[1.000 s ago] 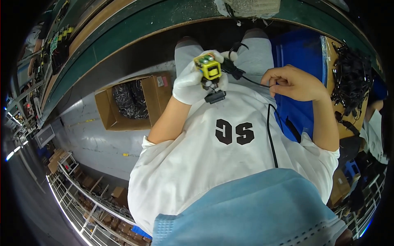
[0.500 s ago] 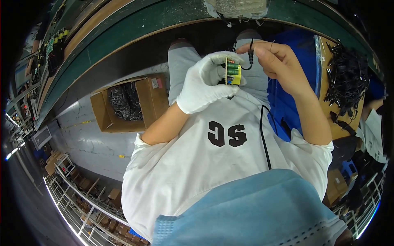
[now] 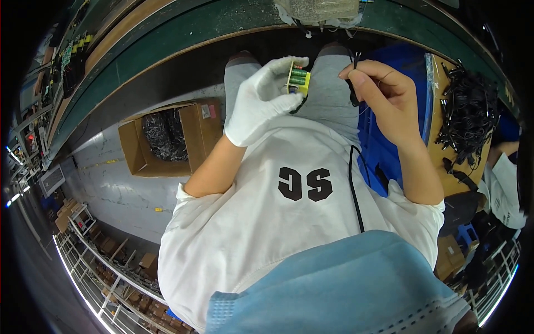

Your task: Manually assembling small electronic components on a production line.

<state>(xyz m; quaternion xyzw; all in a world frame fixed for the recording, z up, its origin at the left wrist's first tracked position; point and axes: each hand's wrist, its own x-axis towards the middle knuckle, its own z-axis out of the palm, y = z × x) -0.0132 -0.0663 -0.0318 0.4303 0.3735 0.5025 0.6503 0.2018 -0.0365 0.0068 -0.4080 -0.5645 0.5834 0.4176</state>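
My left hand (image 3: 257,103), in a white glove, holds a small circuit board (image 3: 299,79) by its edges between thumb and fingers, above my lap. Green cylindrical parts and a yellow block show on the board's side. To the right of it, apart from the board, my bare right hand (image 3: 392,100) pinches a short black cable (image 3: 354,94) between thumb and fingertips. Thin wire ends of the cable stick up above the fingers, and its thicker dark part hangs below them. The rest of the cable is hard to trace.
An open cardboard box (image 3: 201,136) with a dark bagged bundle (image 3: 166,136) stands on the floor at left. A pile of black cables (image 3: 467,114) lies on a wooden board (image 3: 438,125) at right, beside blue material (image 3: 381,133). A green bench edge (image 3: 189,34) runs across the far side.
My hands have moved apart: the left with the circuit board shifted left, the right slightly right. The cable has turned in my right fingers, and its wire ends now point upward.
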